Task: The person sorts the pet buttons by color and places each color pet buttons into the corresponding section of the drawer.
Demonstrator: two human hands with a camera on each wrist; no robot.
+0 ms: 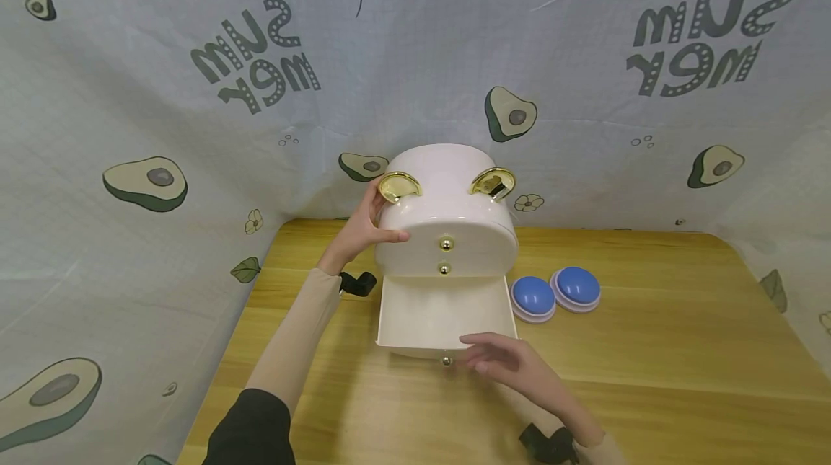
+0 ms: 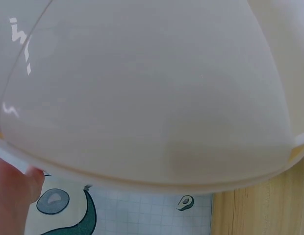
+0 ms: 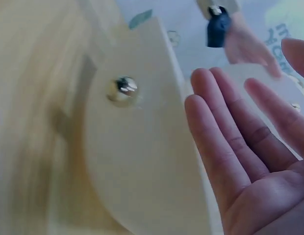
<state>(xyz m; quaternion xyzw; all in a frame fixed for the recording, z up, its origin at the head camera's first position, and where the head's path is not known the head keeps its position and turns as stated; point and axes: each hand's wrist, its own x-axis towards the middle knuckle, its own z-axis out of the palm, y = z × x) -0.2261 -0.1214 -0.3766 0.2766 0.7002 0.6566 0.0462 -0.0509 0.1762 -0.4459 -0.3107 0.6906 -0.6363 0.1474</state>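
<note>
A glossy white storage box (image 1: 477,252) with two gold ear-like pieces (image 1: 399,186) and small gold knobs (image 1: 446,243) stands in the middle of the head view. Its lowest drawer (image 1: 446,310) is pulled out, and nothing shows inside. My left hand (image 1: 363,226) rests against the box's left side, with the thumb lying straight across the front. In the left wrist view the white box side (image 2: 152,98) fills most of the picture. My right hand (image 1: 513,370), fingers extended, hovers at the drawer's front right corner, beside the drawer knob (image 3: 123,91), and holds nothing.
Two blue domed push buttons (image 1: 534,297) with pale bases sit right of the box, close to the drawer. The wooden table (image 1: 649,335) extends to the right. A printed avocado cloth (image 1: 415,90) hangs behind the box and down the left side.
</note>
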